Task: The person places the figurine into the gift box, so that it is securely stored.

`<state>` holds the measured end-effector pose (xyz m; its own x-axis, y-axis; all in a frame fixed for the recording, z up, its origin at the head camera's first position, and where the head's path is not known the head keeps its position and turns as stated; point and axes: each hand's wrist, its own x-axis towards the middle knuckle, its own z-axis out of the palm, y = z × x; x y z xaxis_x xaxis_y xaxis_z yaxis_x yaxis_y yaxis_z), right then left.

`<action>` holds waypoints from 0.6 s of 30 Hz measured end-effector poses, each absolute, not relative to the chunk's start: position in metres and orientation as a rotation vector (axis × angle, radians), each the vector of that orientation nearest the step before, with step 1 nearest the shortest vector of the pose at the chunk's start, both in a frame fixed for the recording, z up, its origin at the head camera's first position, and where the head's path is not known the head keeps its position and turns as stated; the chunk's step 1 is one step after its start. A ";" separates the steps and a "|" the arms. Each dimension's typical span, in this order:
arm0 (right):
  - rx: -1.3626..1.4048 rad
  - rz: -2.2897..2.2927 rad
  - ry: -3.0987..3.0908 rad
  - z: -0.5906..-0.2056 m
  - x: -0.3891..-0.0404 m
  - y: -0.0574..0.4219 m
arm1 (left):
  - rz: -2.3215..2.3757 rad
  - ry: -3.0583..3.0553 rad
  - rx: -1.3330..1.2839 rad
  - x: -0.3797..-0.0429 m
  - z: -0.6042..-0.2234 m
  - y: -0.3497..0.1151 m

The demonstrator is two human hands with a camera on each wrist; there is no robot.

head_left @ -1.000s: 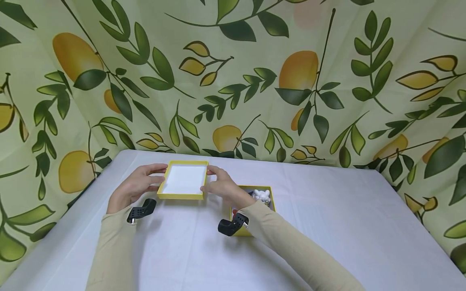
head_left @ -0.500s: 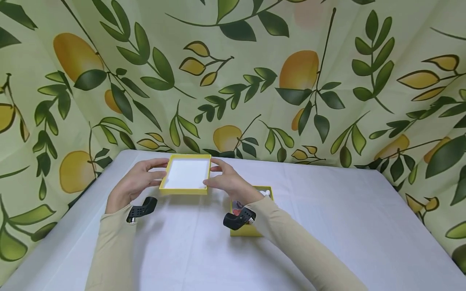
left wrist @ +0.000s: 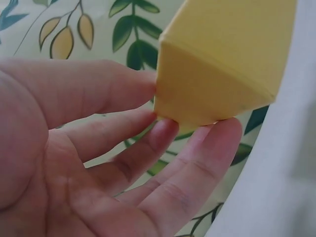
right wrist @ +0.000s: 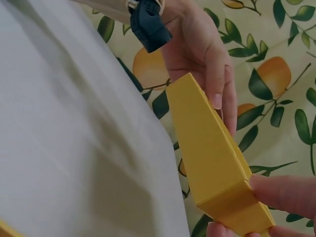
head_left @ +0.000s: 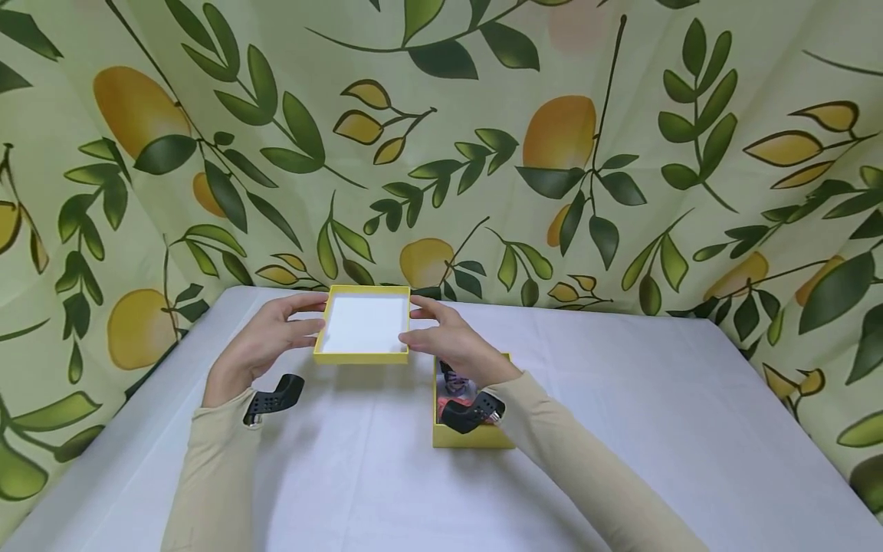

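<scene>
Both hands hold a shallow yellow box lid [head_left: 362,358] above the table, its white inside facing the head camera. My left hand [head_left: 265,341] grips its left side; in the left wrist view the thumb and fingertips press on the yellow corner [left wrist: 207,81]. My right hand [head_left: 462,345] pinches the right side, thumb at the front corner and fingers behind. From the right wrist, the lid's yellow outside [right wrist: 207,148] shows between the two hands. Below my right forearm stands an open yellow box [head_left: 472,437] holding a dark purple item [head_left: 454,381] and something red, partly hidden by wrist and sleeve.
A white cloth [head_left: 331,475] covers the table. Behind it hangs a curtain [head_left: 476,100] printed with fruit and leaves, close to the table's back edge. Black camera mounts [head_left: 274,399] sit on both wrists.
Both hands have raised the lid and shifted it to the right, keeping their hold. A white figure in the box, visible earlier, is now hidden behind the right arm.
</scene>
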<state>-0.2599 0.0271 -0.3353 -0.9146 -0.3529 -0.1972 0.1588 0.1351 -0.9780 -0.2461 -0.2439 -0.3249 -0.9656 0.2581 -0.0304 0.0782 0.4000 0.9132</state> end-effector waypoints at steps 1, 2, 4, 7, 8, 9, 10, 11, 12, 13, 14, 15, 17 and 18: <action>-0.188 -1.839 2.039 -0.335 -0.260 0.029 | 1.612 2.485 0.304 -0.245 -0.324 -0.242; -0.185 -1.845 2.036 -0.335 -0.260 0.031 | 1.618 2.484 0.308 -0.245 -0.323 -0.240; -0.188 -1.845 2.050 -0.335 -0.260 0.035 | 1.624 2.483 0.310 -0.244 -0.321 -0.235; -0.197 -1.848 2.058 -0.333 -0.260 0.043 | 1.630 2.486 0.326 -0.243 -0.317 -0.228; -0.191 -1.850 2.058 -0.333 -0.259 0.045 | 1.632 2.489 0.336 -0.243 -0.316 -0.226; -0.186 -1.852 2.058 -0.332 -0.259 0.048 | 1.632 2.490 0.346 -0.242 -0.316 -0.224; -0.183 -1.859 2.054 -0.332 -0.258 0.050 | 1.636 2.488 0.356 -0.242 -0.315 -0.222; -0.175 -1.863 2.051 -0.332 -0.258 0.053 | 1.639 2.484 0.367 -0.242 -0.315 -0.219; -0.169 -1.864 2.050 -0.332 -0.258 0.056 | 1.639 2.483 0.375 -0.242 -0.314 -0.217; -0.170 -1.868 2.047 -0.332 -0.257 0.059 | 1.645 2.474 0.384 -0.242 -0.314 -0.215; -0.164 -1.869 2.044 -0.332 -0.256 0.062 | 1.647 2.470 0.390 -0.242 -0.314 -0.213; -0.165 -1.874 2.036 -0.332 -0.256 0.064 | 1.650 2.465 0.395 -0.242 -0.315 -0.211; -0.173 -1.874 2.033 -0.332 -0.255 0.069 | 1.654 2.460 0.404 -0.242 -0.315 -0.207; -0.179 -1.876 2.031 -0.333 -0.254 0.072 | 1.657 2.461 0.408 -0.242 -0.315 -0.206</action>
